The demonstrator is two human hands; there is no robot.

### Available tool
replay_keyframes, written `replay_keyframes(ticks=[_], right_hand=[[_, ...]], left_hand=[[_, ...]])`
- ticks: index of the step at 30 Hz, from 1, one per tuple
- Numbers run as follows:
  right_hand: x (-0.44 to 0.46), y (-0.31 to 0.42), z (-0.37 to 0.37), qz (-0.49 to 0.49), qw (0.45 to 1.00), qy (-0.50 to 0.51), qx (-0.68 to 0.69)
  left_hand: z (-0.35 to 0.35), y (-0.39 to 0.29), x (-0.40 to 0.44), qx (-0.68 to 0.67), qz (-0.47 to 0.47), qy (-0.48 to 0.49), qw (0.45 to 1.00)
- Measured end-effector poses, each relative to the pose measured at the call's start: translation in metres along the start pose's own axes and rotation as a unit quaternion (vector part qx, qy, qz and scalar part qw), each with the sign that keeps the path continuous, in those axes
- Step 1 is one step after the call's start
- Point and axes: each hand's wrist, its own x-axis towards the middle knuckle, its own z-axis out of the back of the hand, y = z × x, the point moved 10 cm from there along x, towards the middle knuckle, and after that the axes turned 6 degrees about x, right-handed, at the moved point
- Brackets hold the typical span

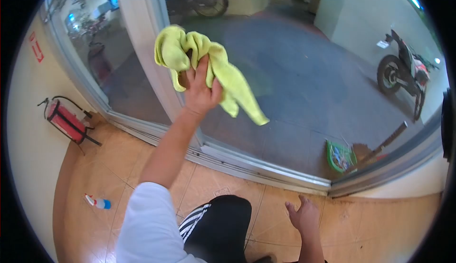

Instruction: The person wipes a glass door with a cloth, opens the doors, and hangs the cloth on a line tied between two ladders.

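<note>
My left hand (201,92) is raised in front of the glass door (285,87), its fingers closed on a crumpled yellow-green cloth (223,70). Part of the cloth bunches above the fingers by the pale door frame (147,44), and a long end hangs down to the right. Whether the cloth touches the pane, I cannot tell. Low on the right, my right hand (304,214) hovers over the tiled floor, empty, with thumb and fingers apart.
On the left floor stands a spray bottle (98,202) with blue liquid. A red fire extinguisher (67,120) on a black stand is by the wall. Beyond the glass are a green basket (341,156) and motorcycles (401,70). A metal track (256,165) runs along the door's base.
</note>
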Motion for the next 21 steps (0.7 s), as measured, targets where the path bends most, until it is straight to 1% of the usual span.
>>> replay_keyframes(ticks=[1, 3, 5, 6, 7, 8, 9, 10, 11, 12, 14, 16, 17, 18, 19, 20, 21], right_hand=[[0.004, 0.004, -0.004, 0.014, 1.0, 0.0, 0.006], [0.009, 0.008, -0.009, -0.004, 0.999, 0.049, 0.017], [0.014, 0.019, -0.011, 0.009, 0.997, 0.07, 0.022], [0.019, 0.021, -0.021, 0.003, 0.995, 0.087, 0.045], [0.022, 0.021, -0.036, -0.002, 0.992, 0.105, 0.065], [0.02, 0.009, -0.058, 0.019, 0.99, 0.069, 0.123], [0.007, -0.002, -0.081, 0.039, 0.981, 0.035, 0.186], [-0.019, -0.01, -0.109, 0.01, 0.967, 0.11, 0.228], [-0.048, -0.02, -0.122, -0.023, 0.947, 0.182, 0.263], [-0.078, -0.017, -0.11, -0.018, 0.944, 0.199, 0.261], [-0.128, -0.002, -0.085, 0.005, 0.942, 0.219, 0.252], [-0.182, 0.008, -0.058, 0.098, 0.915, 0.233, 0.314], [-0.203, 0.021, -0.034, 0.141, 0.897, 0.24, 0.342], [-0.219, 0.034, -0.006, 0.079, 0.897, 0.266, 0.343], [-0.23, 0.054, 0.039, 0.016, 0.894, 0.29, 0.34], [-0.235, 0.071, 0.088, 0.019, 0.897, 0.296, 0.328], [-0.247, 0.092, 0.121, 0.058, 0.89, 0.359, 0.277]], left_hand=[[0.004, -0.005, 0.008, 0.0, 0.03, -0.027, 0.999], [-0.008, 0.013, -0.033, -0.039, 0.142, -0.045, 0.988], [-0.022, 0.013, -0.102, -0.043, 0.244, -0.004, 0.969], [-0.024, 0.007, -0.134, -0.01, 0.297, 0.076, 0.952], [-0.019, 0.003, -0.166, 0.039, 0.356, 0.119, 0.926], [-0.035, 0.012, -0.221, -0.066, 0.482, 0.311, 0.817], [-0.027, 0.0, -0.234, -0.066, 0.463, 0.427, 0.774], [-0.014, -0.016, -0.248, -0.059, 0.408, 0.516, 0.751], [0.006, -0.037, -0.225, -0.085, 0.387, 0.522, 0.755], [0.031, -0.065, -0.196, -0.113, 0.37, 0.526, 0.758], [0.087, -0.105, -0.159, -0.132, 0.465, 0.574, 0.661], [0.142, -0.138, -0.128, -0.15, 0.39, 0.533, 0.736], [0.171, -0.157, -0.127, -0.15, 0.381, 0.553, 0.726], [0.198, -0.173, -0.118, -0.15, 0.374, 0.572, 0.715], [0.226, -0.191, -0.099, -0.178, 0.372, 0.606, 0.68], [0.258, -0.212, -0.081, -0.207, 0.369, 0.639, 0.642], [0.288, -0.225, -0.045, -0.209, 0.379, 0.631, 0.644]])
